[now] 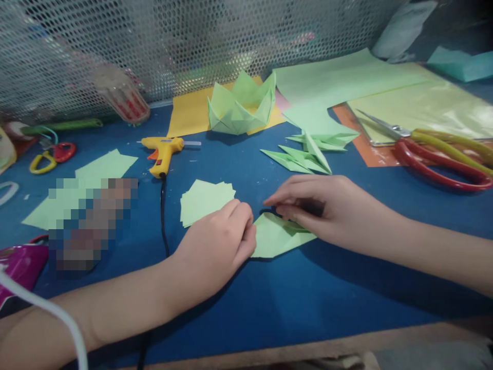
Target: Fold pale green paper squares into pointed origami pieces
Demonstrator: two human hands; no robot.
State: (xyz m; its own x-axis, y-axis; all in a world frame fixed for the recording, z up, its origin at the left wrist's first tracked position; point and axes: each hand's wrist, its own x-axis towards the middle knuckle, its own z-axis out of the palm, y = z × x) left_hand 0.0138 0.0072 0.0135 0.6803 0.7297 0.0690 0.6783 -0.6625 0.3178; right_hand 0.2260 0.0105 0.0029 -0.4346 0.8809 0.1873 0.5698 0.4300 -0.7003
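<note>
A folded piece of light green paper [275,237] lies on the blue table between my hands. My left hand [221,234] is closed on its left edge, the fingers curled under and the thumb beside them. Over its upper right side, my right hand [314,203] is bent into a pinch, thumb along the paper and fingertips close to the thumb tip. A small stack of green paper pieces [204,200] sits just behind my left hand. Beyond my right hand are several pointed folded green paper pieces [308,154].
A green paper crown-like form [241,110] stands on yellow paper [187,113] at the back. The yellow glue gun [165,154] trails a black cord toward me. Large red-and-yellow scissors [439,154] lie right; small scissors [52,156] lie left. A wire mesh [192,46] bounds the rear.
</note>
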